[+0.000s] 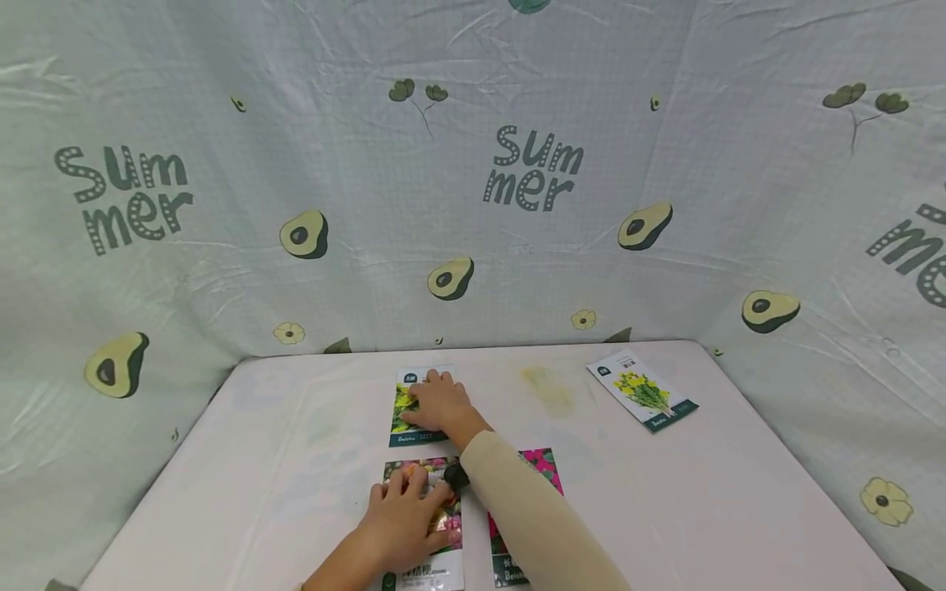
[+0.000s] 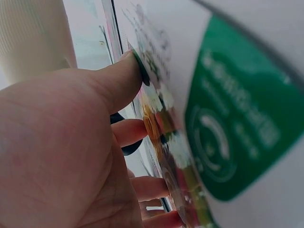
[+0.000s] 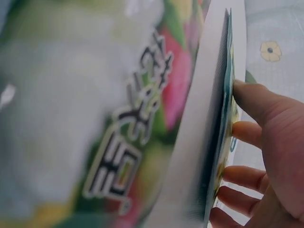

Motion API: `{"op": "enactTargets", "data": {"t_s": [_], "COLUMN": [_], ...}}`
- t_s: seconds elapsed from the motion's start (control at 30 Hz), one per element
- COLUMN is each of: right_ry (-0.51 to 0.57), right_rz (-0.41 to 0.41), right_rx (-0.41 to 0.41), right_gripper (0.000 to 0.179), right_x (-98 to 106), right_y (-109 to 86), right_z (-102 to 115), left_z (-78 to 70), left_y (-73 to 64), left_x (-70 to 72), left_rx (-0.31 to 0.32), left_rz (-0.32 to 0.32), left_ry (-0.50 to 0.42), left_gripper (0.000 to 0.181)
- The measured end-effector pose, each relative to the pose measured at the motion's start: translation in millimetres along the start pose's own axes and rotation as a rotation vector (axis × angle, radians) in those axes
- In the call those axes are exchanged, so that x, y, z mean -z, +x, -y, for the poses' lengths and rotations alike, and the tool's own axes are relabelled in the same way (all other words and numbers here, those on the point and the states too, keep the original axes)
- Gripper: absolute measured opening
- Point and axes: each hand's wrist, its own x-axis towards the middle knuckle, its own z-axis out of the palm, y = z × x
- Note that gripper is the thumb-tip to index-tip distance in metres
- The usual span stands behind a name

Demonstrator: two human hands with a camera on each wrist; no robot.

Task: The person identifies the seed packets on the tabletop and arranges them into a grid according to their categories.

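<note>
My left hand [image 1: 402, 525] rests with spread fingers on a seed packet [image 1: 443, 566] printed with pink and yellow flowers, at the near middle of the table. In the left wrist view its thumb and fingertips touch the glossy face of this packet [image 2: 228, 118], which carries a green label. Farther forward, my right hand [image 1: 439, 402] lies on a second packet [image 1: 414, 439] with yellow flowers and a dark green band. The right wrist view has the right thumb and fingertips against the face of that packet [image 3: 223, 114]; the hand covers its right part.
A packet with pink flowers [image 1: 547, 465] lies partly under the right sleeve [image 1: 532, 509]. Another packet with yellow flowers [image 1: 643, 390] lies slanted at the back right of the white table [image 1: 296, 460]. Behind hangs a printed cloth [image 1: 369, 189].
</note>
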Motion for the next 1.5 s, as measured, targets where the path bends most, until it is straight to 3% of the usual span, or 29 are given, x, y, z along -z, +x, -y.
{"op": "enactTargets", "data": {"t_s": [0.37, 1.03, 1.23, 1.5], "right_ry": [-0.009, -0.002, 0.086, 0.288], "right_rz": [0.020, -0.032, -0.077, -0.129], "right_rx": [-0.005, 0.028, 0.071, 0.163], "right_gripper": [0.053, 0.054, 0.050, 0.044], "right_x": [4.8, 8.6, 14.6, 24.5], "right_y": [-2.9, -7.8, -13.6, -36.2], "right_z": [2.5, -0.4, -15.1, -39.8], "left_z": [-5.5, 0.8, 0.2, -0.1], "left_y": [-1.5, -0.3, 1.4, 2.4], "left_x": [7.7, 1.4, 3.8, 2.4], "left_rx": [0.025, 0.007, 0.013, 0.019], "left_rz": [0.019, 0.008, 0.011, 0.013], "left_ry": [0.002, 0.012, 0.007, -0.008], "left_gripper": [0.056, 0.058, 0.059, 0.061]}}
